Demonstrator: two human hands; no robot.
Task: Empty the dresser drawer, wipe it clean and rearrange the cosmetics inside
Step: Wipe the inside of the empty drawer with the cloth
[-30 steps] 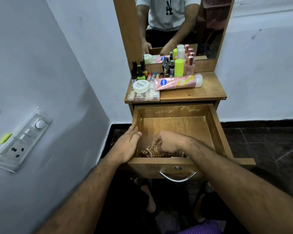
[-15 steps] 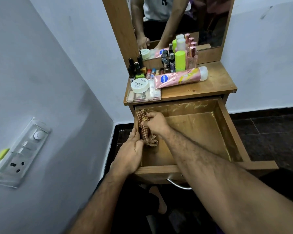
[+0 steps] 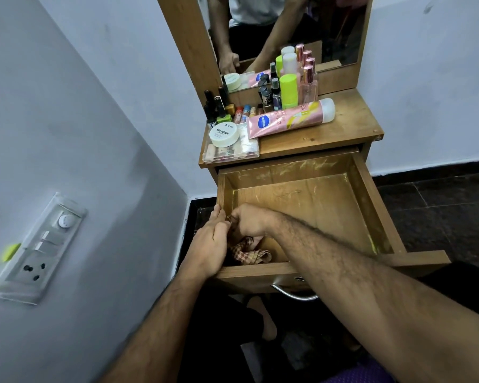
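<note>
A wooden dresser drawer [image 3: 310,208] was seen pulled fully out beneath the worktop [image 3: 351,125], its inside bare of cosmetics. A checked cloth [image 3: 248,254] was bunched in the drawer's near left corner, against the left wall. The right hand [image 3: 250,222] was curled round the upper part of the cloth, its grip closed on the fabric, while the rest of the cloth lay crumpled on the drawer floor below it. The left hand [image 3: 210,244] was laid along the drawer's left wall, fingers straight and pointing away from the camera, nothing being held in its grip. The cosmetics were gathered on the worktop above: a pink tube [image 3: 288,118] was laid on its side, a white nail-polish jar [image 3: 224,134] was set on a clear flat box [image 3: 233,152] at the front left corner, and several small nail-polish bottles [image 3: 219,106] were stood behind it. A green-capped bottle [image 3: 288,89] and a pink perfume bottle [image 3: 309,84] were stood at the foot of the mirror [image 3: 288,29]. A switchboard [image 3: 39,247] was fixed to the wall on the left.
</note>
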